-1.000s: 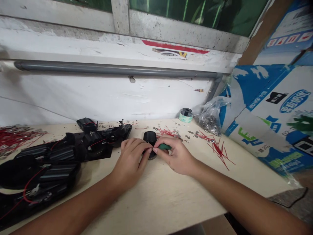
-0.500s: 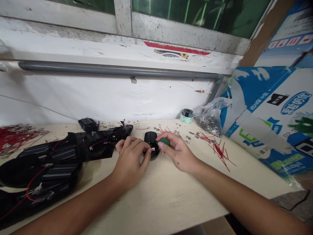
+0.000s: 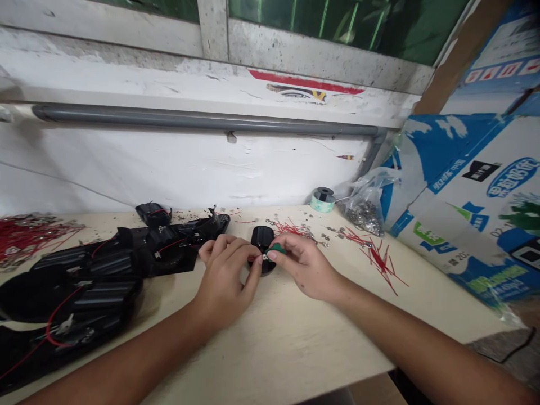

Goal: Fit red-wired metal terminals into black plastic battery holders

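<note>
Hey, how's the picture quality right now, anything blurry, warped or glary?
Head view: light soft and even on the table; small parts at the fingertips of the left hand and right hand too small to read clearly; bright streaks on the green window glass; box looks stretched toward the right edge.

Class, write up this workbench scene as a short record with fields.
left hand: fingertips at a small metal piece, grip unclear
right hand: holds a green object
at the fingertips: black part
left side: black casings, red wire pile
right side: loose red wires, tape roll, bag of metal bits
surface: pale table
</note>
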A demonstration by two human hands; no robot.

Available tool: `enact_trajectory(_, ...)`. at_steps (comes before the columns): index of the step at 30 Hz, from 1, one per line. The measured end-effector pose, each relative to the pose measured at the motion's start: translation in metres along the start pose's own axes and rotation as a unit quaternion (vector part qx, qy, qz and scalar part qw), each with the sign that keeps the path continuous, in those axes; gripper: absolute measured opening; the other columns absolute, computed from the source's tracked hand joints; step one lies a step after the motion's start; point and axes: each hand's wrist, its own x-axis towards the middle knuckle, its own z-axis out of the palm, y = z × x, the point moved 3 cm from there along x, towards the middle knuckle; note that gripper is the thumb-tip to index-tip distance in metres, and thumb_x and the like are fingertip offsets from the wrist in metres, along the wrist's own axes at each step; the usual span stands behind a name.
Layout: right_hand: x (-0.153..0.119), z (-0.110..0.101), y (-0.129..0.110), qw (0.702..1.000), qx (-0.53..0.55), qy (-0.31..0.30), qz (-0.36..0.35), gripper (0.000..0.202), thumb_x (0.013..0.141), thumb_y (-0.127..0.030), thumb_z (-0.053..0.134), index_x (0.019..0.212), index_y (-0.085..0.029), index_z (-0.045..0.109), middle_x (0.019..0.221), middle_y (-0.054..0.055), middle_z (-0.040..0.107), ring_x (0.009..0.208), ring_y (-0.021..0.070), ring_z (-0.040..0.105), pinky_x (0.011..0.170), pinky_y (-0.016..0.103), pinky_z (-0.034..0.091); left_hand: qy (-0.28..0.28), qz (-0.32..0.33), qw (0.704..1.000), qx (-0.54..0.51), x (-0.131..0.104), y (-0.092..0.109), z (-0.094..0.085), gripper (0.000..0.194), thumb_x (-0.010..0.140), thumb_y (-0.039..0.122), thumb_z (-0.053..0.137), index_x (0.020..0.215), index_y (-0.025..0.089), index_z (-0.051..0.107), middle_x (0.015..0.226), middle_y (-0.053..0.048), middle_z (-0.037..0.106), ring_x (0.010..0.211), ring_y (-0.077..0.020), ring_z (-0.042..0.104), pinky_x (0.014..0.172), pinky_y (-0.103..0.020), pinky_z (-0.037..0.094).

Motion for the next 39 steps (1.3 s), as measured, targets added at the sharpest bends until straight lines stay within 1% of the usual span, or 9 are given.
enact_trajectory(5, -0.001, 0.000, -0.006, 0.999, -0.023, -0.031, -0.020, 0.008, 0.093, -0.027, 0.061, 0.094, -0.019, 0.063, 0.082, 0.001, 0.062, 0.076, 0.0153, 0.057, 0.068, 0.027, 0.046, -0.005, 0.016, 1.000, 0.011, -0.001, 0.000, 0.000, 0.009, 0.091, 0.019, 0.054, 0.090, 0.022, 0.063, 0.089, -0.004, 0.071, 0.093, -0.0263, 0.054, 0.079, -0.046, 0.027)
enact_trajectory(9, -0.002, 0.001, -0.011, 0.997, -0.035, -0.057, -0.031, 0.010, 0.096, -0.026, 0.057, 0.097, -0.020, 0.064, 0.086, 0.001, 0.065, 0.080, 0.0164, 0.060, 0.069, 0.027, 0.047, -0.009, 0.032, 0.999, 0.021, 0.000, 0.001, -0.002, 0.011, 0.092, 0.017, 0.053, 0.091, 0.022, 0.063, 0.090, -0.004, 0.071, 0.093, -0.0264, 0.054, 0.079, -0.046, 0.027)
enact_trajectory(14, -0.002, 0.000, -0.010, 0.995, -0.074, -0.044, -0.058, 0.010, 0.096, -0.025, 0.056, 0.095, -0.019, 0.064, 0.087, 0.003, 0.065, 0.080, 0.0171, 0.059, 0.071, 0.029, 0.046, -0.020, 0.038, 0.999, 0.018, 0.000, 0.003, -0.002, 0.011, 0.091, 0.016, 0.054, 0.090, 0.022, 0.063, 0.089, -0.004, 0.071, 0.093, -0.0262, 0.053, 0.078, -0.046, 0.027)
enact_trajectory(20, -0.003, 0.000, -0.011, 0.994, -0.086, -0.037, -0.058, 0.008, 0.092, -0.019, 0.058, 0.088, -0.018, 0.064, 0.081, 0.001, 0.064, 0.076, 0.0160, 0.057, 0.068, 0.027, 0.043, -0.028, 0.030, 0.999, -0.002, 0.000, 0.005, 0.001, 0.012, 0.091, 0.016, 0.054, 0.090, 0.023, 0.064, 0.086, -0.003, 0.070, 0.096, -0.0262, 0.053, 0.082, -0.046, 0.026)
enact_trajectory(25, -0.004, -0.001, -0.011, 0.994, -0.098, -0.028, -0.043, 0.008, 0.089, -0.018, 0.059, 0.083, -0.017, 0.065, 0.076, 0.001, 0.062, 0.070, 0.0153, 0.054, 0.063, 0.027, 0.040, -0.034, 0.009, 0.999, -0.025, -0.001, 0.006, 0.001, 0.014, 0.092, 0.016, 0.053, 0.087, 0.023, 0.064, 0.086, -0.001, 0.070, 0.096, -0.0255, 0.054, 0.083, -0.045, 0.025)
enact_trajectory(32, -0.003, 0.000, -0.012, 0.994, -0.098, -0.027, -0.050, 0.007, 0.087, -0.017, 0.061, 0.082, -0.017, 0.065, 0.076, 0.002, 0.063, 0.072, 0.0158, 0.055, 0.065, 0.028, 0.041, -0.035, 0.012, 0.999, -0.021, -0.002, 0.005, 0.003, 0.013, 0.092, 0.016, 0.054, 0.087, 0.023, 0.063, 0.086, 0.000, 0.069, 0.095, -0.0240, 0.054, 0.083, -0.044, 0.025)
enact_trajectory(35, -0.001, -0.001, -0.006, 0.998, -0.054, -0.009, -0.015, 0.009, 0.089, -0.024, 0.063, 0.085, -0.016, 0.066, 0.077, 0.003, 0.063, 0.072, 0.0169, 0.055, 0.065, 0.029, 0.042, -0.002, 0.008, 1.000, 0.013, -0.003, 0.001, 0.003, 0.011, 0.092, 0.020, 0.057, 0.101, 0.024, 0.062, 0.100, -0.005, 0.067, 0.103, -0.0262, 0.051, 0.084, -0.043, 0.026)
enact_trajectory(37, 0.002, -0.004, -0.002, 1.000, -0.008, 0.026, 0.002, 0.014, 0.089, -0.030, 0.064, 0.086, -0.016, 0.066, 0.076, 0.003, 0.063, 0.070, 0.0166, 0.055, 0.065, 0.030, 0.042, 0.061, 0.009, 0.997, 0.042, -0.004, 0.000, 0.000, 0.022, 0.091, 0.022, 0.061, 0.112, 0.022, 0.057, 0.112, -0.010, 0.061, 0.108, -0.0277, 0.049, 0.086, -0.043, 0.028)
enact_trajectory(39, 0.004, -0.009, 0.001, 0.997, 0.046, 0.064, 0.006, 0.018, 0.088, -0.035, 0.067, 0.088, -0.017, 0.066, 0.076, 0.003, 0.063, 0.068, 0.0159, 0.055, 0.064, 0.029, 0.042, 0.112, 0.022, 0.992, 0.052, -0.005, 0.002, -0.004, 0.021, 0.089, 0.022, 0.064, 0.108, 0.021, 0.056, 0.111, -0.010, 0.058, 0.104, -0.0266, 0.050, 0.085, -0.042, 0.029)
